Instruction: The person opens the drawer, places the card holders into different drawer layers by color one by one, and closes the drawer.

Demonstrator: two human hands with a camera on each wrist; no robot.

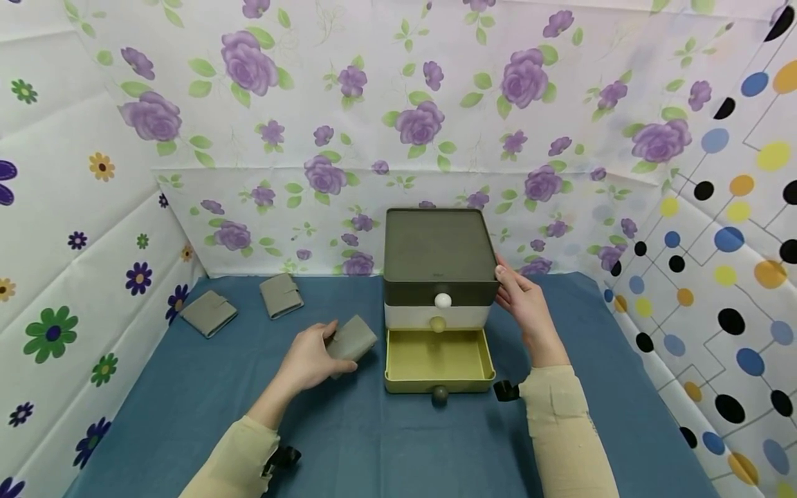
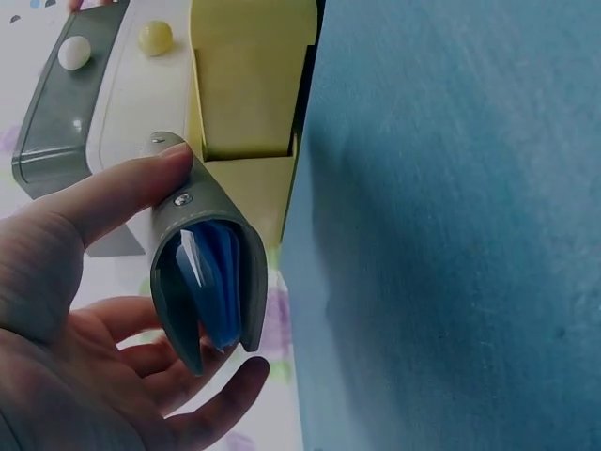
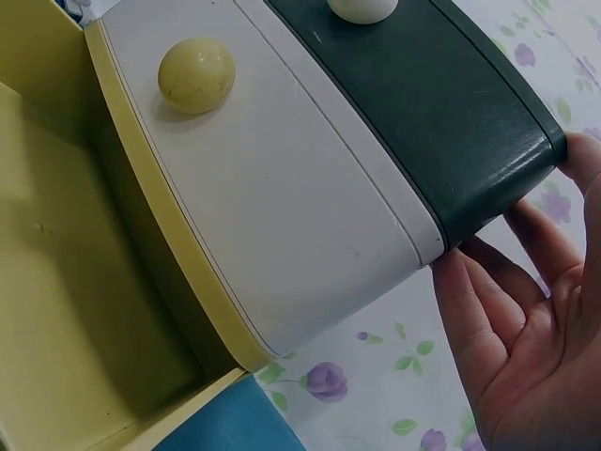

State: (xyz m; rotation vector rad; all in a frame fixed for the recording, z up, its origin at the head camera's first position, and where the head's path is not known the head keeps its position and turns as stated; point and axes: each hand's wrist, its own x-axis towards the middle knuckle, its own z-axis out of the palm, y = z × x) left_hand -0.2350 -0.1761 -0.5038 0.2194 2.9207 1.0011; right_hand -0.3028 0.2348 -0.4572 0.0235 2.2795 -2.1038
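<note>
My left hand [image 1: 311, 356] holds a grey card holder [image 1: 353, 338] between thumb and fingers, just left of the open yellow drawer [image 1: 436, 353]. In the left wrist view the card holder [image 2: 211, 254] shows its snap studs and blue plastic sleeves inside, my thumb lying along its spine. My right hand [image 1: 523, 304] rests against the right side of the small drawer unit [image 1: 436, 245]. In the right wrist view its fingertips [image 3: 451, 272] touch the side wall and the thumb lies at the top edge. The pulled-out drawer's inside is bare yellow.
Two more grey card holders, one farther left [image 1: 209, 313] and one nearer the middle [image 1: 281, 296], lie on the blue cloth [image 1: 349, 443]. Above the yellow drawer, the white drawer [image 1: 405, 317] and the dark green drawer [image 1: 411, 294] are closed. Patterned cloth walls stand behind and at both sides.
</note>
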